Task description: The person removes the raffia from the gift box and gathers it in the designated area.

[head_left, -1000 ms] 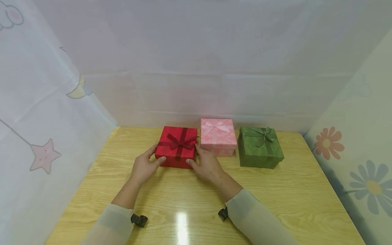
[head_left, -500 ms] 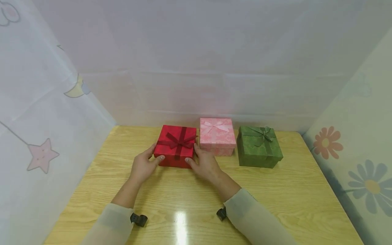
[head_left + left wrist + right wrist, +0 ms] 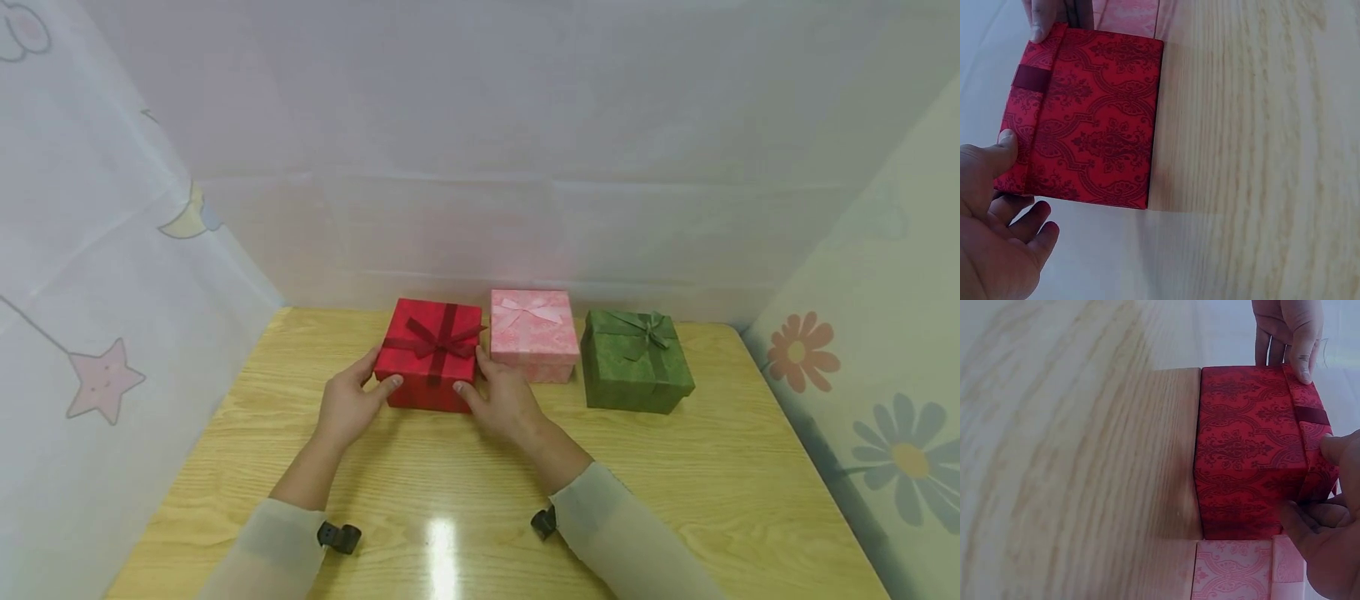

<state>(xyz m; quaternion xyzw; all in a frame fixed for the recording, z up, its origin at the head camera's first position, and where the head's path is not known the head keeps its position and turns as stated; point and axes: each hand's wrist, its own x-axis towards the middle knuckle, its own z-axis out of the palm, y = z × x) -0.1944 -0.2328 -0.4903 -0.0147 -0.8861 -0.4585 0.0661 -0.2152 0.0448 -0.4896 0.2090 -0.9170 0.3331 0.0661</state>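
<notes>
Two hands on one red box (image 3: 427, 397): it sits between your left hand (image 3: 348, 408) and right hand (image 3: 510, 404), upright on the wooden table (image 3: 420, 492). Your left thumb presses the front of the lid (image 3: 411, 361) near its corner, fingers bent round that side; your right hand mirrors this at the other corner. Both are part-spread — thumb apart from fingers, lid gripped between them. A dark red bow (image 3: 438, 344) lies on top, ahead of your hands. The pink box (image 3: 534, 367) is just beside your right fingers; the green box (image 3: 637, 393) stands farther right of that hand — apart from it.
</notes>
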